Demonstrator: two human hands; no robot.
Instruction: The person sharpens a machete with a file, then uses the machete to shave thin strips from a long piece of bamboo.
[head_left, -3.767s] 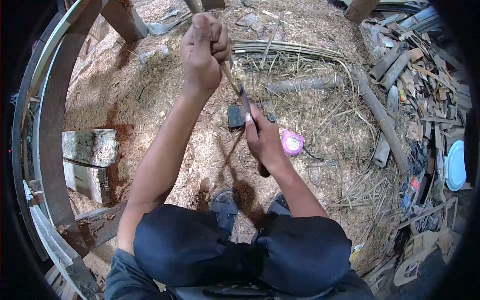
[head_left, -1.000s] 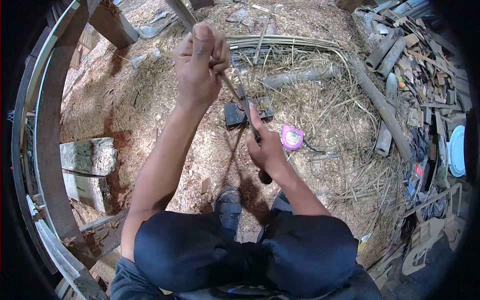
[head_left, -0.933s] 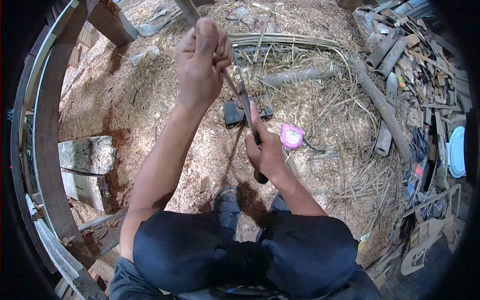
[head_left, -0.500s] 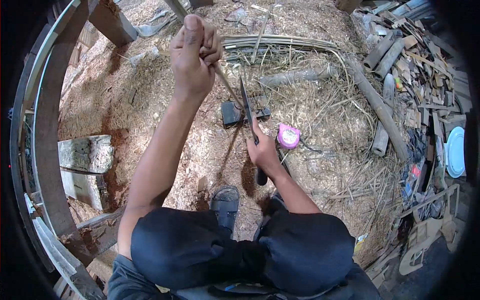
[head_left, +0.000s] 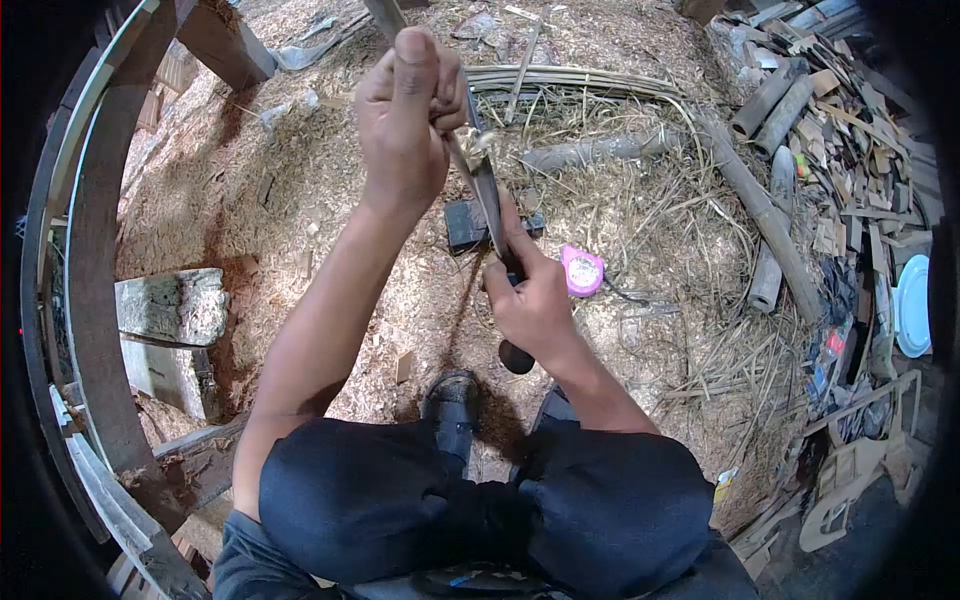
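Note:
My left hand (head_left: 403, 135) is raised above the ground, its fingers wrapped round a long, thin wooden or bamboo strip (head_left: 384, 16). The strip slants down from the top of the view toward my right hand (head_left: 537, 310), which grips the dark handle of a long-bladed knife (head_left: 487, 200). The blade points up and lies along the strip just below my left fist. Pale curled shavings (head_left: 478, 144) sit where blade and strip meet. Part of the strip's lower end is hidden behind the knife.
A dark block (head_left: 465, 226) and a pink tape measure (head_left: 582, 271) lie on the shavings-covered ground. Bamboo poles (head_left: 765, 215) and long thin strips (head_left: 570, 78) are beyond. Scrap wood (head_left: 850, 150) is heaped at right; cut timber (head_left: 170, 310) stands at left.
My right hand and the knife have shifted upward, with the blade now higher along the strip. Curled shavings have appeared at the blade. My left hand has moved slightly right.

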